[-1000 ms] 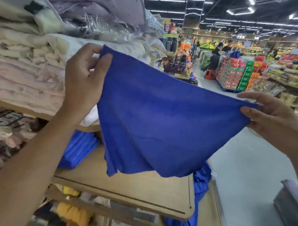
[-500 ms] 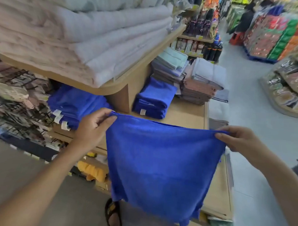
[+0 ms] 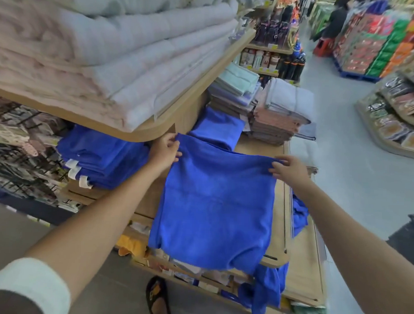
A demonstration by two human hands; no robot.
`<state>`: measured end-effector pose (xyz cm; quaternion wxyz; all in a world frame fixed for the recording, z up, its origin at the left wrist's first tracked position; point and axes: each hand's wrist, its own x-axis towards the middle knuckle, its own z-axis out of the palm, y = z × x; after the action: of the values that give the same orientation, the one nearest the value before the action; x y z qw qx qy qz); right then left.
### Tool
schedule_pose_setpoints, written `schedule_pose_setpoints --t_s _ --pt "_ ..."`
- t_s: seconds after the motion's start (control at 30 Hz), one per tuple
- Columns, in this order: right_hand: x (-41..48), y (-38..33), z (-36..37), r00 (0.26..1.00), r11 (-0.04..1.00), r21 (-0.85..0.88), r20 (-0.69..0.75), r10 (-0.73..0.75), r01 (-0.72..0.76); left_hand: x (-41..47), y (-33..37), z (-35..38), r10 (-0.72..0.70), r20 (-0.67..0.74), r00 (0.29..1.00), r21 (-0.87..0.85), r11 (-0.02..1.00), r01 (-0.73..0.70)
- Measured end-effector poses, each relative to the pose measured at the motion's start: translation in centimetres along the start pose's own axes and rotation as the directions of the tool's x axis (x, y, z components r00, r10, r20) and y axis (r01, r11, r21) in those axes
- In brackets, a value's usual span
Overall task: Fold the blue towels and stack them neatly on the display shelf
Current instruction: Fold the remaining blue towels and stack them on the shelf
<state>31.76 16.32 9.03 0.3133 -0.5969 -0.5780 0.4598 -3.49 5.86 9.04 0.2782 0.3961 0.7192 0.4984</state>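
- Both grips narrow and holding cloth: left hand [image 3: 165, 150] pinches one top corner of the bright blue square terry towel [image 3: 216, 208], right hand [image 3: 289, 170] pinches the other.
- Towel spread at centre frame over the light wooden display shelf [image 3: 279, 218], lower edge drooping past the near rim.
- Folded blue towel stack [image 3: 102, 158] at centre left; second folded blue pile [image 3: 216, 126] just above the hands.

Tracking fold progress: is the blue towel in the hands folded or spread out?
Spread out: the towel lies flat across the shelf, left hand and right hand pinching its far corners, near edge hanging over the front.
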Motion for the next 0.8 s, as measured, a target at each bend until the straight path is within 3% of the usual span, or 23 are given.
schedule_pose_setpoints --t_s 0.13,0.27,0.37,0.43,0.47,0.53,0.63,0.7,0.8 --pt "-2.5 2.7 1.3 0.999 0.973 -0.230 0.031 -0.008 0.015 -3.4 -2.2 0.0 0.004 0.050 0.999 0.091 0.996 -0.009" --pt "-9.9 6.5 1.4 0.994 0.996 -0.007 0.063 -0.092 0.092 -10.7 -7.3 -3.7 0.047 -0.014 0.999 0.201 0.979 -0.044" --pt "-16.7 9.5 1.0 0.985 0.999 0.033 0.173 0.006 -0.012 -16.5 -12.3 -5.6 -0.078 -0.134 0.988 0.200 0.974 0.104" --pt "-19.9 11.1 0.8 0.965 0.995 -0.001 0.241 0.099 -0.102 -19.1 -14.7 -5.3 -0.280 -0.146 0.949 0.104 0.949 0.296" --pt "-20.9 11.7 0.8 0.952 0.987 -0.015 0.262 0.157 -0.159 -19.9 -15.4 -4.8 -0.420 -0.102 0.902 0.018 0.906 0.424" --pt "-22.2 12.6 1.3 0.921 0.960 0.009 0.286 0.264 -0.279 -21.0 -16.0 -3.9 -0.643 0.125 0.755 -0.155 0.739 0.655" --pt "-23.1 13.0 2.7 0.917 0.941 0.107 0.284 0.280 -0.320 -21.4 -15.6 -2.8 -0.666 0.444 0.599 -0.356 0.483 0.800" --pt "-23.4 13.0 3.5 0.937 0.953 0.151 0.275 0.216 -0.264 -21.3 -15.1 -2.4 -0.637 0.501 0.585 -0.479 0.359 0.801" --pt "-23.5 13.2 4.6 0.950 0.968 0.174 0.285 0.124 -0.179 -21.1 -14.6 -2.3 -0.614 0.513 0.600 -0.568 0.281 0.774"
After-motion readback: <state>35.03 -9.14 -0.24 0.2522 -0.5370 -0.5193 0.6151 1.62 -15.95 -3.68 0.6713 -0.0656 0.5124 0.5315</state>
